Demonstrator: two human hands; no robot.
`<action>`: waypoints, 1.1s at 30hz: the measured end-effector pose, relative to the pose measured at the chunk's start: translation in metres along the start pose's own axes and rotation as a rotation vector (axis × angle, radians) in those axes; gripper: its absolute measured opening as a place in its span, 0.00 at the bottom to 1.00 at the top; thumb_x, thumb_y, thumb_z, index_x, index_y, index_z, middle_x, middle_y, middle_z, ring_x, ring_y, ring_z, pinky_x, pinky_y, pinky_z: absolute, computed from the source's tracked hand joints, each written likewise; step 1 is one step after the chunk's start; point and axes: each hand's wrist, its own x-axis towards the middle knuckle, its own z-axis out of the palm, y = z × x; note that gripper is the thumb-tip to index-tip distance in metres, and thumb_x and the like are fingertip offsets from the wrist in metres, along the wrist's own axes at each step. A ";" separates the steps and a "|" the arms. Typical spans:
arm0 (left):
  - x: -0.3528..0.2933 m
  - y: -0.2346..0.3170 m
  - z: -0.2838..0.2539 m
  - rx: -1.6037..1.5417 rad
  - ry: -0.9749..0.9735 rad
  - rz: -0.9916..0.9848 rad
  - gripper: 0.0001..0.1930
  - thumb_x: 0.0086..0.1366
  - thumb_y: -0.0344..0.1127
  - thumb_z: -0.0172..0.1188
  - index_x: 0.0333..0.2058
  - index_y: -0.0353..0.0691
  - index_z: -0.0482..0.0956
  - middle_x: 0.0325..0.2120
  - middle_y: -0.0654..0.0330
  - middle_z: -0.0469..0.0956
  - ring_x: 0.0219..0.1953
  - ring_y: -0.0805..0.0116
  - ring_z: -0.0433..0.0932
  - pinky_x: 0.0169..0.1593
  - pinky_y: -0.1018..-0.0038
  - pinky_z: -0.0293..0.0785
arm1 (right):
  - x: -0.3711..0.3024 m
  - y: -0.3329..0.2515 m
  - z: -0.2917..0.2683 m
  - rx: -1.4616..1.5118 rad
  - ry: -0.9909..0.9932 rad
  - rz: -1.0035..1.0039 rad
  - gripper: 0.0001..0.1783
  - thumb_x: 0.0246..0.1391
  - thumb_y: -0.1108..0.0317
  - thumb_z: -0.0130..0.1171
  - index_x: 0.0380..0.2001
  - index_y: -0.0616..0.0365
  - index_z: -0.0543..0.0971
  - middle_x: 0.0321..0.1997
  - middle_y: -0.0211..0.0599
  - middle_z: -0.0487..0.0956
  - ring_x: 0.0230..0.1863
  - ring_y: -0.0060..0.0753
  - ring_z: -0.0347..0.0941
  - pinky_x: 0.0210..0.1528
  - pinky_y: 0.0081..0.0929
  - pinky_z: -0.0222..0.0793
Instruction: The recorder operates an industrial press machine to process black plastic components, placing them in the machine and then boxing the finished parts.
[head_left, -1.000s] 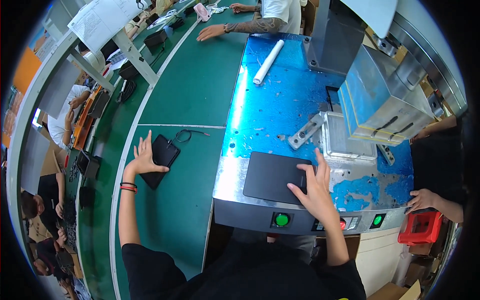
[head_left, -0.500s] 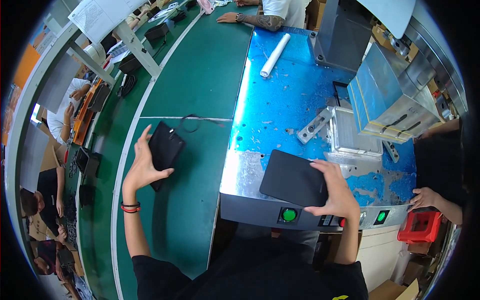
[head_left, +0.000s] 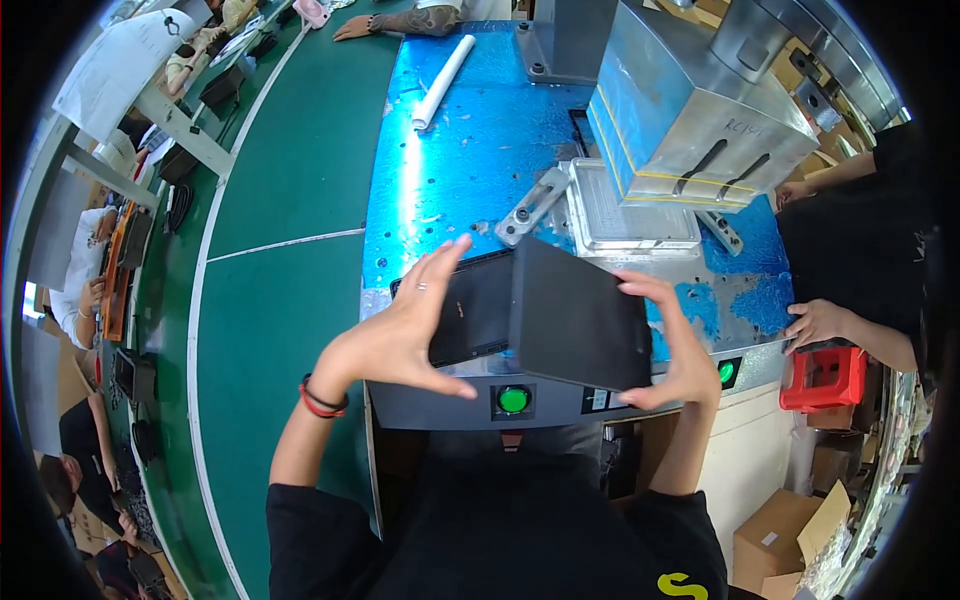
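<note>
My left hand (head_left: 395, 330) is around the left end of a shallow black housing (head_left: 470, 310), its fingers on the far side and thumb on the near side. The housing's inner face, with a rim and small studs, faces up. In my right hand (head_left: 680, 345) is a flat black cover (head_left: 580, 325), held by its right end between fingers and thumb. The cover is tilted, and its left edge overlaps the housing's right end, hiding that part. Both pieces are above the near edge of the blue-filmed metal table (head_left: 430, 190).
Beyond the cover sits a metal fixture (head_left: 635, 215) with clamp bars, below a large metal block (head_left: 690, 120). A white roll (head_left: 445, 80) lies on the table. Green buttons (head_left: 513, 400) line its front. Another person's hand (head_left: 818, 325) rests at the right edge, above a red bin (head_left: 822, 380).
My left hand has brought the black housing from the green bench rightward to the table. The cover in my right hand has tilted up, and the two pieces now overlap. The view has shifted right.
</note>
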 end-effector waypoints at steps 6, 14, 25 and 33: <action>-0.020 0.005 -0.017 0.047 -0.010 -0.044 0.69 0.37 0.55 0.76 0.66 0.34 0.35 0.65 0.42 0.48 0.67 0.42 0.46 0.67 0.52 0.48 | 0.069 -0.010 0.039 -0.226 -0.213 -0.183 0.49 0.26 0.49 0.73 0.54 0.53 0.66 0.64 0.45 0.60 0.64 0.53 0.54 0.63 0.50 0.55; -0.038 -0.007 -0.003 0.238 0.066 -0.250 0.66 0.35 0.52 0.77 0.65 0.34 0.42 0.60 0.42 0.56 0.62 0.42 0.55 0.64 0.54 0.56 | 0.108 0.014 0.073 -0.202 -0.363 -0.242 0.50 0.26 0.48 0.72 0.56 0.49 0.64 0.66 0.42 0.57 0.67 0.52 0.50 0.66 0.54 0.52; -0.038 -0.029 0.008 0.193 0.120 -0.218 0.63 0.33 0.51 0.77 0.64 0.37 0.46 0.59 0.42 0.56 0.61 0.43 0.55 0.64 0.54 0.55 | 0.116 0.024 0.079 -0.335 -0.357 -0.268 0.61 0.23 0.48 0.75 0.65 0.47 0.56 0.64 0.47 0.59 0.67 0.55 0.48 0.68 0.48 0.48; -0.034 -0.023 0.006 0.218 0.079 -0.253 0.65 0.30 0.51 0.79 0.64 0.39 0.46 0.59 0.44 0.54 0.63 0.44 0.53 0.64 0.54 0.56 | 0.113 0.017 0.076 -0.376 -0.408 -0.222 0.63 0.23 0.46 0.75 0.66 0.44 0.55 0.65 0.47 0.58 0.67 0.58 0.48 0.68 0.49 0.47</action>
